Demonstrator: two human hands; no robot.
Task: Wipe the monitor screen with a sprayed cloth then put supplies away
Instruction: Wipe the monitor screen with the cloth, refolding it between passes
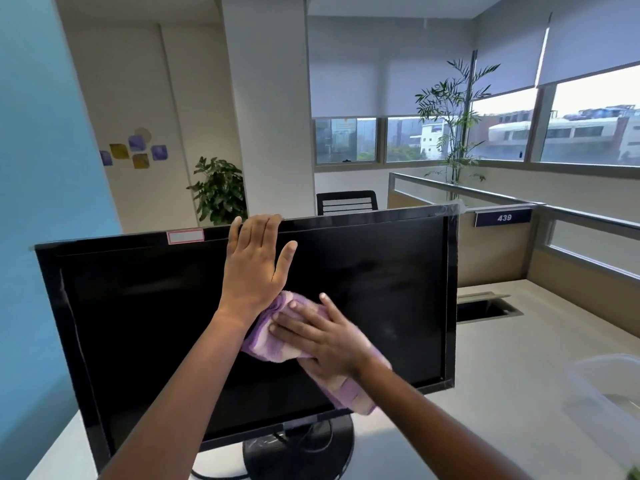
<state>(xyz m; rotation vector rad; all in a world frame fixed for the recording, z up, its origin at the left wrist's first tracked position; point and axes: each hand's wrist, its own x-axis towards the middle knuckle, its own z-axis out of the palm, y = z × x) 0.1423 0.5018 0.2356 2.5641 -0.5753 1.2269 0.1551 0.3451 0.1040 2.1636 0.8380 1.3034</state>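
The right hand [329, 344] is lying with fingers spread and straight, pressing a purple cloth [266, 341] flat against the lower middle of the dark monitor [381, 289] screen. The left hand [252, 268] is resting open-palmed higher on the screen, its fingertips reaching, perhaps hooking over, the top edge. The monitor is standing on the pale counter [502, 358].

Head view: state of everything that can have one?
monitor: upright, screen dark.
cloth: bunched, pressed against the screen.
left hand: flat on the screen, fingers reaching the top edge.
right hand: straight, pressing the cloth.
blinds: partly lowered.
desk cable hatch: open.
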